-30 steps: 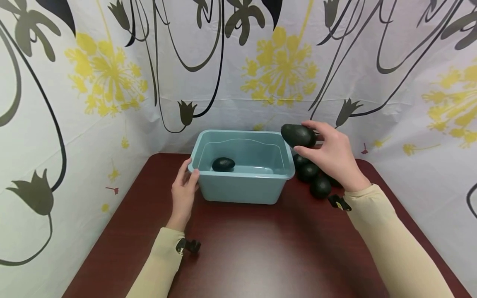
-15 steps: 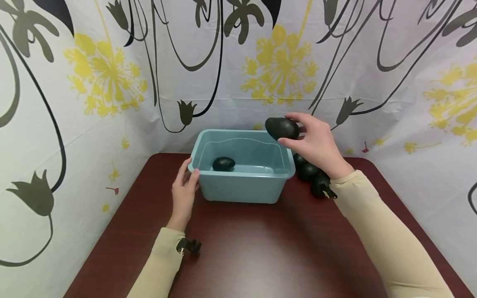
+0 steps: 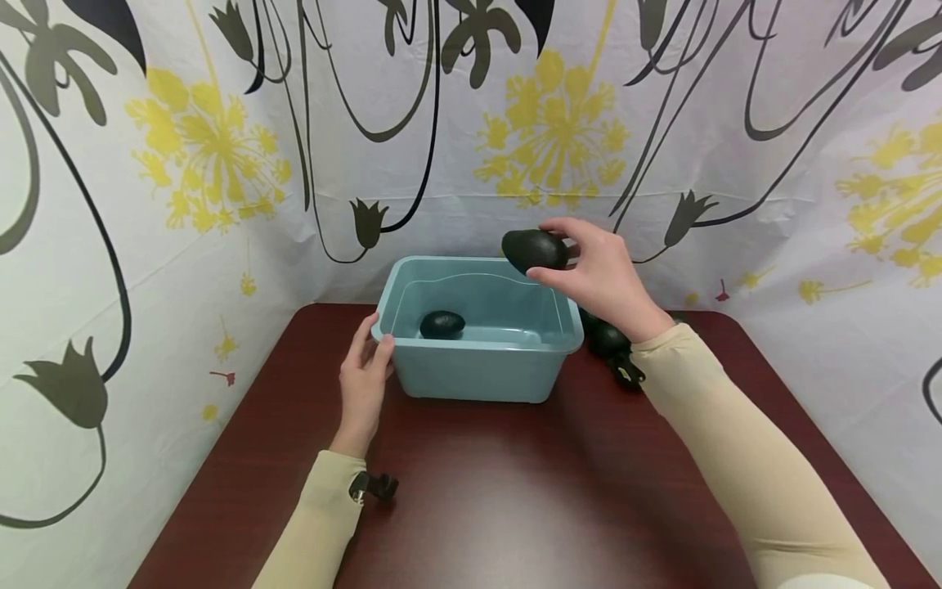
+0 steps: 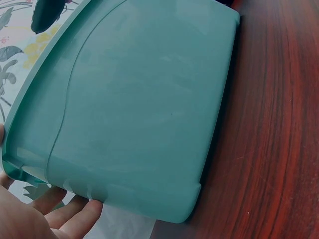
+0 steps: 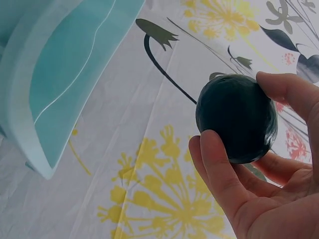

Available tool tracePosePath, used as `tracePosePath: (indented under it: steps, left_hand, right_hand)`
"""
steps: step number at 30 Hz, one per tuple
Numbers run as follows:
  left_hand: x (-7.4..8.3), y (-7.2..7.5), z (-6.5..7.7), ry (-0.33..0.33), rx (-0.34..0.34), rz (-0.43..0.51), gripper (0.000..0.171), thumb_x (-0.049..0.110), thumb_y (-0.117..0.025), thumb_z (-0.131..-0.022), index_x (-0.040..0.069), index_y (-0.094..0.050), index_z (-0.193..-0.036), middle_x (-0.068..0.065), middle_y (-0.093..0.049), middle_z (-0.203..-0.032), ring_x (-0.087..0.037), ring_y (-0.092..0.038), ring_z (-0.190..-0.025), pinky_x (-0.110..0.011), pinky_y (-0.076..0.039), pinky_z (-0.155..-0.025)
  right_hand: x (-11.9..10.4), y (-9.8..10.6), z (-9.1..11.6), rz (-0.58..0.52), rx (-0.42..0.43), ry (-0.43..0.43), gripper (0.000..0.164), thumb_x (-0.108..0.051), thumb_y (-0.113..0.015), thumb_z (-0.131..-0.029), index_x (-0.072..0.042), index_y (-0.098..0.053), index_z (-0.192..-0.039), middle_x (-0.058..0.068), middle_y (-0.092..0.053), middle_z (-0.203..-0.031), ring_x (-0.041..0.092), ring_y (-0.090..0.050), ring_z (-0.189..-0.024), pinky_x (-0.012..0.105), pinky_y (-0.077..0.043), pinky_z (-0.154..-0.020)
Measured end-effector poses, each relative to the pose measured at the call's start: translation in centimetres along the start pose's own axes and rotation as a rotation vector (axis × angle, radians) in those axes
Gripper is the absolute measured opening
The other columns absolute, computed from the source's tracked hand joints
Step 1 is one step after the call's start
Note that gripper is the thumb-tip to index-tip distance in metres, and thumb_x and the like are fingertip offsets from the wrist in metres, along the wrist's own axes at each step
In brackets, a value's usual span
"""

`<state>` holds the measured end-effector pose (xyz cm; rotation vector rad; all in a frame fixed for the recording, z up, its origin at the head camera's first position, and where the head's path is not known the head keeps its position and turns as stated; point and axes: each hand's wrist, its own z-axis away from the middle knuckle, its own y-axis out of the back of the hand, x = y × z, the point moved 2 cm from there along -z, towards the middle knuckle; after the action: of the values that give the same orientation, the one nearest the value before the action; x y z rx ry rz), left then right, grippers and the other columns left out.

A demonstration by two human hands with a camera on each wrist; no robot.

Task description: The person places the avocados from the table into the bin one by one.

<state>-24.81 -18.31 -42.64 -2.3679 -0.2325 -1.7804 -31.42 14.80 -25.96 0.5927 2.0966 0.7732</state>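
Observation:
A dark green avocado (image 3: 531,251) is held by my right hand (image 3: 605,276), between thumb and fingers, above the back right part of a light blue plastic bin (image 3: 478,373). In the right wrist view the avocado (image 5: 235,118) shows end-on, fingers and thumb around it. My left hand (image 3: 361,384) grips the bin's front left corner, thumb at the front and fingers along the left side. The left wrist view shows those fingertips (image 4: 93,206) against the bin's wall (image 4: 139,109). Another avocado (image 3: 441,325) lies inside the bin, toward the left.
Several more avocados (image 3: 607,340) lie on the table just right of the bin, partly hidden by my right hand and sleeve. The dark red-brown table (image 3: 471,491) ends at a white sheet (image 3: 809,245) with printed flowers, hanging behind and at both sides.
My right hand has carried the avocado leftward and slightly up, from beside the bin's right rim to over the bin. The left hand stays in place on the corner.

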Motion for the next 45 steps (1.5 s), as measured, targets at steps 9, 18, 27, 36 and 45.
tracePosePath:
  steps: [9,18,27,36,45]
  left_hand:
    - [0.0,-0.1,0.0,0.002,-0.001,0.007,0.057,0.034,-0.063,-0.101,0.024,-0.043,-0.154,-0.014,-0.046,-0.150,-0.025,-0.051,-0.131,-0.056,-0.043,-0.101]
    - [0.0,-0.1,0.1,0.009,0.008,0.004,0.058,0.034,-0.064,-0.101,0.024,-0.043,-0.154,-0.015,-0.046,-0.150,-0.027,-0.051,-0.131,-0.055,-0.043,-0.101]
    - [0.1,-0.2,0.1,0.011,0.012,0.010,0.057,0.034,-0.064,-0.100,0.025,-0.044,-0.153,-0.015,-0.047,-0.148,-0.028,-0.052,-0.130,-0.055,-0.044,-0.101]
    - [0.1,-0.2,0.0,0.009,0.014,0.004,0.057,0.032,-0.064,-0.101,0.024,-0.044,-0.153,-0.015,-0.047,-0.148,-0.029,-0.052,-0.129,-0.055,-0.044,-0.100]
    - [0.1,-0.2,0.0,0.004,0.010,0.006,0.058,0.033,-0.064,-0.101,0.024,-0.043,-0.154,-0.015,-0.047,-0.149,-0.030,-0.052,-0.130,-0.056,-0.043,-0.100]
  right_hand:
    - [-0.4,-1.0,-1.0,-0.019,-0.071,0.006,0.063,-0.047,-0.082,-0.082,-0.027,-0.059,-0.138,-0.007,-0.060,-0.130,0.015,-0.064,-0.096,0.037,-0.054,-0.075]
    - [-0.7,-2.2,-1.8,-0.012,-0.142,0.017,0.061,-0.042,-0.083,-0.083,-0.026,-0.060,-0.137,-0.006,-0.061,-0.128,0.019,-0.062,-0.100,0.038,-0.054,-0.074]
    - [-1.0,-3.1,-2.7,-0.010,-0.194,0.049,0.062,-0.037,-0.083,-0.084,-0.024,-0.058,-0.139,-0.004,-0.059,-0.133,0.019,-0.061,-0.104,0.038,-0.053,-0.078]
    - [-1.2,-3.8,-3.3,-0.014,-0.227,0.075,0.063,-0.033,-0.084,-0.083,-0.023,-0.059,-0.139,-0.003,-0.058,-0.134,0.020,-0.057,-0.111,0.039,-0.051,-0.084]
    - [-1.3,-4.4,-3.5,0.003,-0.251,0.075,0.063,-0.032,-0.084,-0.084,-0.023,-0.058,-0.140,-0.004,-0.057,-0.136,0.019,-0.055,-0.113,0.039,-0.050,-0.086]
